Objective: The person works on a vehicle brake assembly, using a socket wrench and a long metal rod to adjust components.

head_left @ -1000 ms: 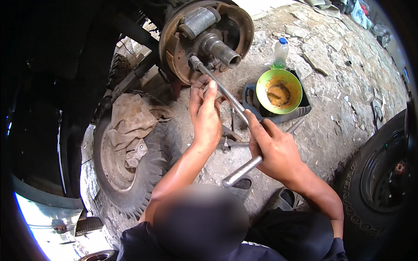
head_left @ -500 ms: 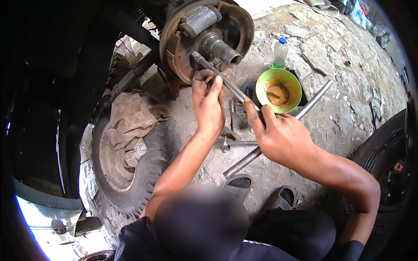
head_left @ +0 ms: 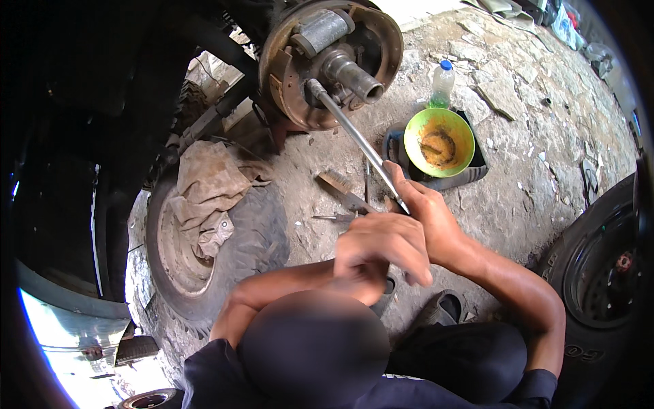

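Observation:
A rusty brake hub [head_left: 327,61] with a protruding axle stub sits at the top centre under a dark vehicle. A long steel socket bar [head_left: 354,136] runs from the hub down toward me. My right hand [head_left: 432,215] is closed around the bar's lower end. My left hand [head_left: 381,249] hovers just below and left of it, fingers curled into a fist, slightly blurred, with nothing visible in it.
A wheel [head_left: 204,238] lies flat at the left with a dirty rag [head_left: 211,184] on it. A green bowl [head_left: 439,143] of brown grease and a plastic bottle [head_left: 443,85] stand right of the bar. A wire brush [head_left: 337,184] lies on the ground. Another tyre [head_left: 599,273] stands at the right.
My left hand has left the upper part of the bar near the hub and drawn back toward me. The bar has swung, its lower end now higher and held by my right hand.

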`<state>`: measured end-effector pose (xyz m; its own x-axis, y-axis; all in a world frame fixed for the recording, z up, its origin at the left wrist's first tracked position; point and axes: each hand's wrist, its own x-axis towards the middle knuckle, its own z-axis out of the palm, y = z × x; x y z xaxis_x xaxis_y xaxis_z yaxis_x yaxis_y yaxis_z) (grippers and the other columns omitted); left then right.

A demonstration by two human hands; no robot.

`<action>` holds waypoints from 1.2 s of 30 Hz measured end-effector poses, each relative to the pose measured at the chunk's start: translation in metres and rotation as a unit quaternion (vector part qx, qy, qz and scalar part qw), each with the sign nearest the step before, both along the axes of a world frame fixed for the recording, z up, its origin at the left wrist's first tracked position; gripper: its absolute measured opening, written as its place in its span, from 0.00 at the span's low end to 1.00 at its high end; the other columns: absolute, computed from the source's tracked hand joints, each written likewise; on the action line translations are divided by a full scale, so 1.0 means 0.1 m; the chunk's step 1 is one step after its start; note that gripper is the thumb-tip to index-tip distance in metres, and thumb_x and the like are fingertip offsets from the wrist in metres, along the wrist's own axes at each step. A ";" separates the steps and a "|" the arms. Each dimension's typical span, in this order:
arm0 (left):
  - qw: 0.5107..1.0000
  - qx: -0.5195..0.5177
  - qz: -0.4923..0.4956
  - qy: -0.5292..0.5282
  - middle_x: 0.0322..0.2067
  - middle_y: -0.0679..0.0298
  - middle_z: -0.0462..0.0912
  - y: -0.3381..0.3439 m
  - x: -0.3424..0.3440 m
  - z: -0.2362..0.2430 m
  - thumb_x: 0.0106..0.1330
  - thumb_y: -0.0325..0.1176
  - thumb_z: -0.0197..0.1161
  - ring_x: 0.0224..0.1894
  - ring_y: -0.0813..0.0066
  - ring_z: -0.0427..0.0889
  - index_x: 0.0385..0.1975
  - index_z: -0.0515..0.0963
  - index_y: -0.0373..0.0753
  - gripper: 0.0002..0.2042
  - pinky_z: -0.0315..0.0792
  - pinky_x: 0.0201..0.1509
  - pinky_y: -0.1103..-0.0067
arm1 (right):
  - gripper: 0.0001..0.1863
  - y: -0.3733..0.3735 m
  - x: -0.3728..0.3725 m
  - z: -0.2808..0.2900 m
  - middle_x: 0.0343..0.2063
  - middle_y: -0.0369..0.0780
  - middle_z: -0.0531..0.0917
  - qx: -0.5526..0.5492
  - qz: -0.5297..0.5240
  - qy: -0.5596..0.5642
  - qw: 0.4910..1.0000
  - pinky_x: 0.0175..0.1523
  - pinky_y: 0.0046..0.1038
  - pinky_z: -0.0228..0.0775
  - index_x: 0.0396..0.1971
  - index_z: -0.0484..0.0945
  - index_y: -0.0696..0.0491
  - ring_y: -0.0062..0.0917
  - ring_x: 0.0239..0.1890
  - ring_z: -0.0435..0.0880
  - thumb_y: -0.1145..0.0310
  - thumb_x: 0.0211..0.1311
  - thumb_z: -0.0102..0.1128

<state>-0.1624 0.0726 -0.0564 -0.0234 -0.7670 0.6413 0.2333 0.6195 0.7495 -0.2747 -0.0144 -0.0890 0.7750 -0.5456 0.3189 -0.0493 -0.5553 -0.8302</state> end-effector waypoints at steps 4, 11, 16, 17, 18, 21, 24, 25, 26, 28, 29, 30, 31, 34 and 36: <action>0.954 -0.062 0.049 -0.289 0.11 0.57 0.72 -0.85 -0.35 0.44 0.73 0.37 0.49 0.13 0.64 0.74 0.16 0.74 0.35 0.21 0.71 0.19 0.74 | 0.13 0.01 -0.20 -0.11 0.29 0.41 0.79 -0.020 -0.123 0.032 0.992 0.38 0.29 0.70 0.45 0.70 0.56 0.31 0.33 0.79 0.71 0.62 0.57; 0.879 0.082 0.060 -0.467 0.12 0.41 0.73 -1.27 -0.45 0.43 0.71 0.41 0.52 0.19 0.43 0.79 0.13 0.76 0.28 0.26 0.75 0.28 0.61 | 0.04 0.28 0.15 -0.14 0.16 0.34 0.69 0.509 -0.142 -0.222 0.820 0.20 0.27 0.53 0.33 0.69 0.56 0.20 0.12 0.61 0.72 0.67 0.52; 0.852 0.093 0.052 -0.512 0.20 0.38 0.79 -1.35 -0.50 0.44 0.71 0.42 0.50 0.28 0.40 0.82 0.17 0.79 0.28 0.25 0.76 0.36 0.56 | 0.08 0.29 0.15 -0.02 0.17 0.35 0.71 0.571 -0.169 -0.231 0.769 0.20 0.26 0.54 0.31 0.70 0.57 0.20 0.12 0.64 0.71 0.64 0.58; 0.862 0.094 0.021 -0.498 0.18 0.41 0.78 -1.34 -0.48 0.47 0.71 0.43 0.51 0.25 0.43 0.81 0.17 0.78 0.28 0.25 0.75 0.33 0.59 | 0.08 0.29 0.13 0.00 0.16 0.36 0.71 0.561 -0.144 -0.219 0.785 0.20 0.26 0.55 0.31 0.70 0.58 0.20 0.12 0.64 0.71 0.64 0.58; 0.870 0.095 -0.009 -0.483 0.16 0.43 0.77 -1.33 -0.44 0.49 0.71 0.44 0.51 0.22 0.45 0.79 0.18 0.78 0.28 0.25 0.74 0.30 0.61 | 0.08 0.30 0.11 0.01 0.16 0.36 0.72 0.550 -0.118 -0.207 0.800 0.20 0.26 0.55 0.30 0.71 0.58 0.20 0.12 0.65 0.71 0.64 0.58; 0.927 0.005 -0.020 -0.373 0.19 0.48 0.78 -1.15 -0.30 0.55 0.71 0.42 0.51 0.24 0.52 0.78 0.24 0.78 0.29 0.21 0.73 0.32 0.65 | 0.08 0.41 -0.04 0.18 0.14 0.35 0.72 0.418 -0.098 -0.134 0.893 0.22 0.24 0.59 0.28 0.72 0.59 0.19 0.15 0.69 0.72 0.67 0.55; 0.947 -0.118 0.038 -0.297 0.29 0.54 0.80 -0.83 0.00 0.47 0.70 0.36 0.47 0.34 0.60 0.80 0.34 0.77 0.30 0.15 0.71 0.42 0.65 | 0.07 0.43 -0.19 0.08 0.22 0.41 0.77 0.245 -0.086 -0.123 0.958 0.26 0.27 0.66 0.39 0.75 0.63 0.23 0.22 0.75 0.76 0.64 0.54; 0.955 -0.124 0.088 -0.255 0.29 0.55 0.80 -0.73 0.16 0.36 0.68 0.36 0.49 0.36 0.61 0.79 0.32 0.78 0.32 0.14 0.70 0.46 0.65 | 0.09 0.38 -0.18 0.15 0.24 0.43 0.78 0.197 -0.095 -0.099 0.971 0.27 0.28 0.67 0.42 0.74 0.63 0.24 0.23 0.76 0.77 0.63 0.55; 0.957 -0.125 0.141 -0.220 0.29 0.56 0.79 -0.58 0.33 0.25 0.66 0.36 0.52 0.37 0.62 0.78 0.30 0.78 0.34 0.12 0.69 0.49 0.65 | 0.12 0.39 -0.13 0.20 0.25 0.45 0.78 0.154 -0.097 -0.078 0.980 0.28 0.29 0.68 0.46 0.74 0.64 0.26 0.23 0.78 0.77 0.62 0.55; 0.925 -0.108 0.321 -0.172 0.36 0.57 0.78 -0.47 0.56 -0.09 0.66 0.34 0.51 0.42 0.65 0.75 0.36 0.76 0.32 0.12 0.68 0.49 0.69 | 0.25 0.37 -0.02 0.01 0.26 0.50 0.78 0.019 -0.124 -0.097 0.987 0.28 0.34 0.71 0.57 0.69 0.63 0.37 0.24 0.80 0.80 0.57 0.58; 0.894 -0.026 0.413 -0.174 0.42 0.57 0.74 -0.43 0.58 -0.10 0.67 0.30 0.52 0.42 0.71 0.73 0.41 0.74 0.32 0.10 0.67 0.48 0.75 | 0.29 0.32 -0.04 0.03 0.27 0.49 0.77 -0.032 -0.113 -0.065 0.991 0.28 0.35 0.72 0.60 0.67 0.63 0.41 0.24 0.80 0.80 0.55 0.59; 0.897 0.049 0.423 -0.118 0.45 0.59 0.71 -0.50 0.68 -0.27 0.68 0.29 0.53 0.41 0.76 0.71 0.47 0.71 0.34 0.10 0.66 0.46 0.79 | 0.30 0.32 -0.06 0.06 0.27 0.49 0.76 -0.057 -0.108 -0.024 0.992 0.29 0.36 0.73 0.60 0.67 0.63 0.41 0.24 0.79 0.79 0.54 0.59; 0.909 0.182 0.375 -0.009 0.47 0.61 0.69 -0.51 0.60 -0.20 0.69 0.31 0.56 0.42 0.77 0.70 0.53 0.68 0.35 0.15 0.66 0.47 0.80 | 0.31 0.30 -0.08 0.09 0.27 0.48 0.76 -0.086 -0.105 0.018 0.991 0.29 0.36 0.73 0.60 0.66 0.63 0.41 0.23 0.79 0.79 0.53 0.58; 0.904 0.173 0.389 0.039 0.54 0.60 0.66 -0.67 0.71 -0.34 0.68 0.29 0.59 0.50 0.76 0.70 0.56 0.65 0.35 0.19 0.66 0.54 0.79 | 0.32 0.23 -0.10 0.13 0.28 0.46 0.74 -0.190 -0.088 0.102 0.973 0.28 0.36 0.74 0.60 0.66 0.64 0.37 0.22 0.78 0.78 0.50 0.57; 0.905 0.144 0.400 0.035 0.57 0.59 0.64 -0.75 0.75 -0.44 0.67 0.27 0.60 0.54 0.74 0.69 0.56 0.66 0.35 0.19 0.66 0.57 0.79 | 0.32 0.19 -0.10 0.14 0.27 0.44 0.73 -0.286 -0.077 0.119 0.948 0.27 0.33 0.73 0.59 0.66 0.66 0.32 0.20 0.78 0.76 0.49 0.53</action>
